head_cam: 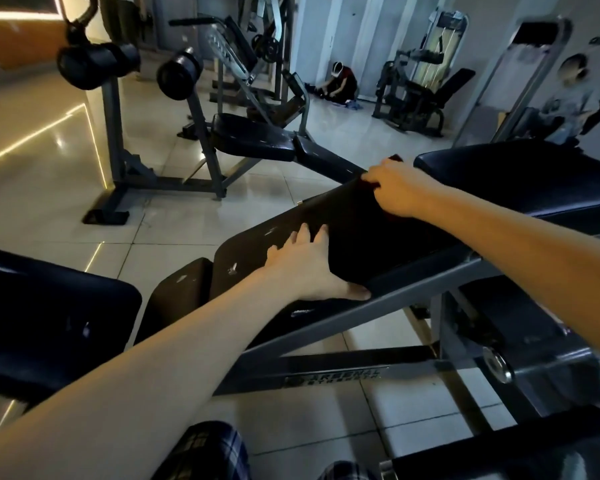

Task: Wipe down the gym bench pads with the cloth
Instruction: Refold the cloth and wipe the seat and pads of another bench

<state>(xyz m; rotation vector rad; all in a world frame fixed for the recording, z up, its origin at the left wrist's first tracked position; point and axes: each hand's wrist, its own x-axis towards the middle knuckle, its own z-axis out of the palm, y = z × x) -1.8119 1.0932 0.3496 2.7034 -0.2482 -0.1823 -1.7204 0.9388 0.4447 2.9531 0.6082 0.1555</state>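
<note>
**Cloth at the pad's far end**

My left hand [309, 268] lies flat on the near part of the bench pad [357, 240], fingers spread. The pad's long axis runs up and away to the right. There my right hand [395, 188] grips the dark red cloth [370, 182], so I judge the wipe should run back toward me.

only writing i can make out is a little label [333, 375] on the lower frame bar [413, 355] of the near bench [253, 251], says "arsenal" in caps, smaller line under it looks like "strength" but it's too blurry to swear by
</note>
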